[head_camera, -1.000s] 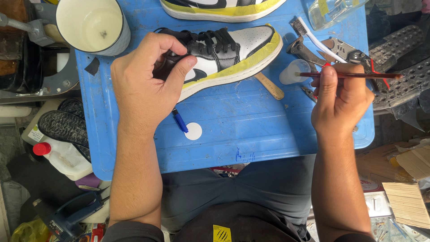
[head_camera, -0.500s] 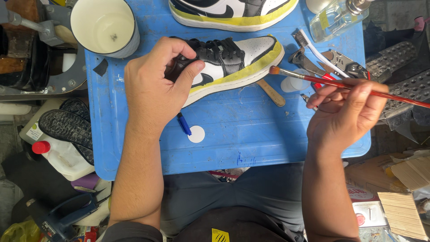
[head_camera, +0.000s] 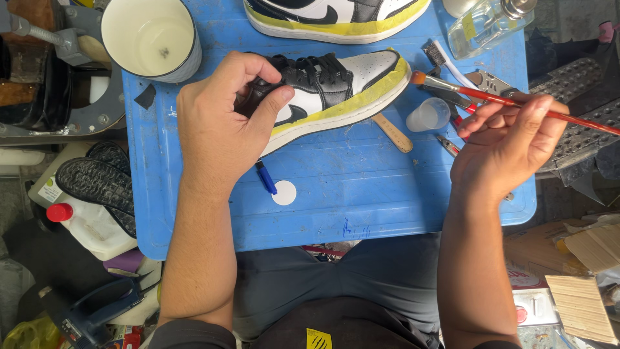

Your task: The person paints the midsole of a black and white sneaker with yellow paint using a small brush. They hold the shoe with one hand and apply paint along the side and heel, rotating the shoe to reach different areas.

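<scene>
**Two hands, one shoe, one brush**

Two hands work over a blue tray (head_camera: 361,200) that rests across the person's lap, so everything sits within easy reach.

Head view: the left hand (head_camera: 219,132) clamps the heel end of a black, white and yellow shoe (head_camera: 336,90), which lies on its side on the tray. Thumb and fingers are curled tight around the collar, a grip that pins the shoe flat and appears to turn its yellowed sole edge toward the other hand. The right hand (head_camera: 510,139), off the shoe's toe end, pinches a red-handled brush (head_camera: 504,98) between thumb and closed fingers, much as one holds a pen. The bristle tip points at the toe and sits just beside the sole edge; whether it touches I cannot tell.

Right of the shoe's toe stands a small clear cup (head_camera: 429,115), close to the brush, probably for dipping. A second shoe (head_camera: 329,16) lies beyond the first, at the tray's far edge. A white mug (head_camera: 152,35) stands beyond the heel. A wooden stick (head_camera: 395,132) lies just under the shoe's toe.
</scene>
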